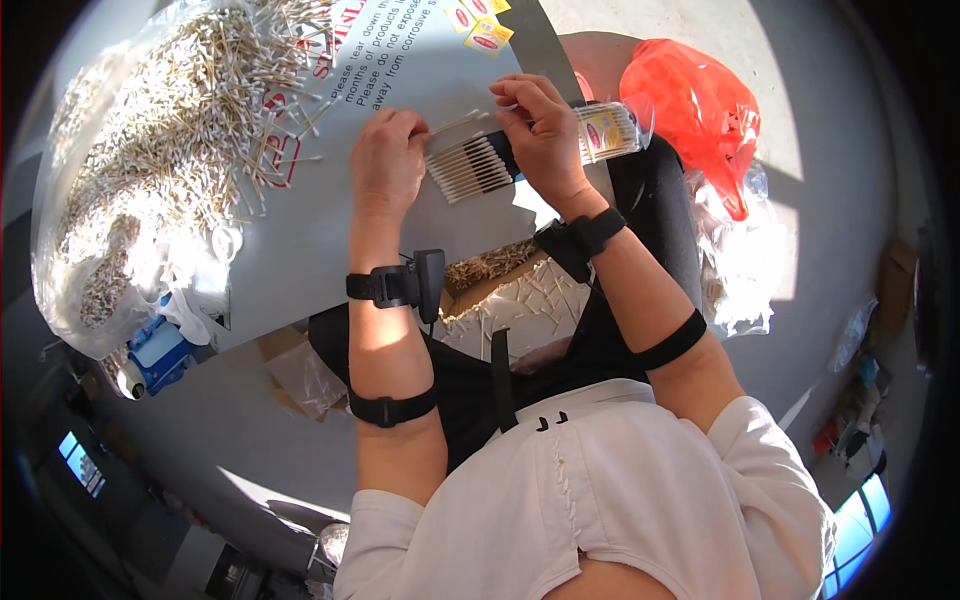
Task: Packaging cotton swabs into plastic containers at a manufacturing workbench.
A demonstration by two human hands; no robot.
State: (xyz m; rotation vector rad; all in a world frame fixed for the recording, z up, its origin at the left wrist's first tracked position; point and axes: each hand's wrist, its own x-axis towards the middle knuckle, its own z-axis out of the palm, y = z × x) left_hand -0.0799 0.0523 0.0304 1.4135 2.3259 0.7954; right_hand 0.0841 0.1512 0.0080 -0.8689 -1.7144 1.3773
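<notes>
My left hand (388,160) is closed in a pinch on a cotton swab (457,125), which points right from its fingertips. Across from it, my right hand (538,135) has thumb and forefinger apart, with nothing clear between them. Below and between the hands, a row of cotton swabs (468,170) lies side by side on the table, against a dark strip. Partly behind my right wrist is a clear pack of cotton swabs (606,132) with a yellow and red label. Both wrists and forearms wear black straps.
A large clear bag (50,215) spills a heap of loose swabs (165,120) over the grey tabletop (310,260). Small yellow labels (485,35) lie at the far edge. A red plastic bag (690,95) stands at right. Loose swabs fill a box (525,305) below the table edge.
</notes>
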